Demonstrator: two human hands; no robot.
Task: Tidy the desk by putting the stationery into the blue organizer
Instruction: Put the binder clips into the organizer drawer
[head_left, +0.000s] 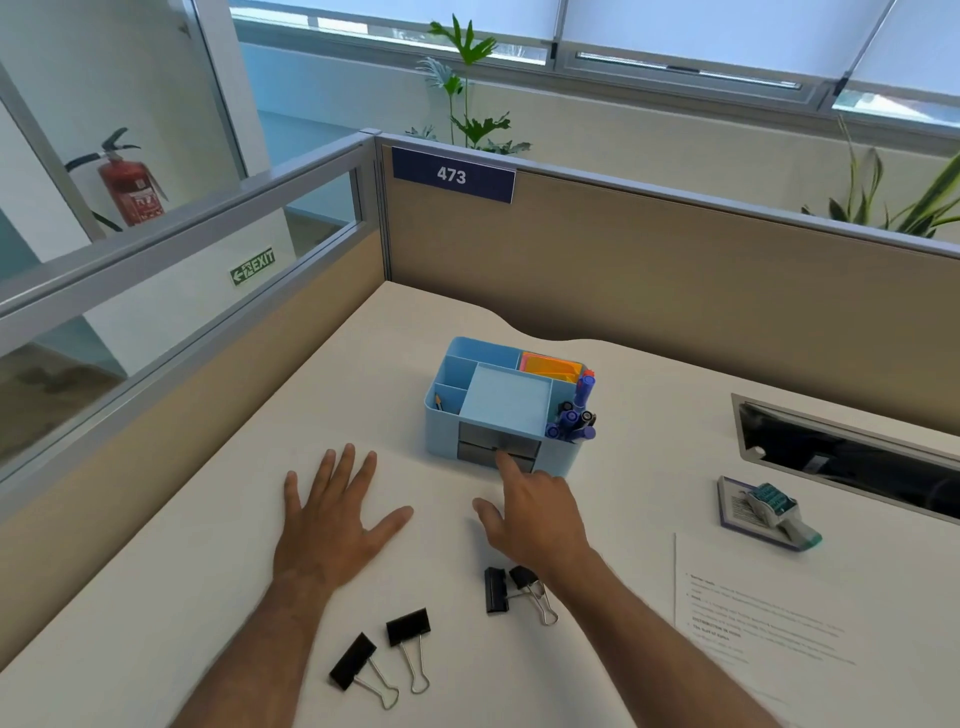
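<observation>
The blue organizer stands mid-desk, holding a blue note pad, orange sticky notes and several purple and black markers. Two grey drawers sit in its front. My right hand reaches toward the lower drawer, index finger touching its front, holding nothing. My left hand lies flat on the desk with fingers spread, left of the organizer. Several black binder clips lie near me: two by my left forearm, two more partly under my right wrist.
A teal date stamp rests on a small booklet at right, and a printed sheet lies in front of it. A cable slot opens in the desk at far right. Beige partition walls close the desk at back and left.
</observation>
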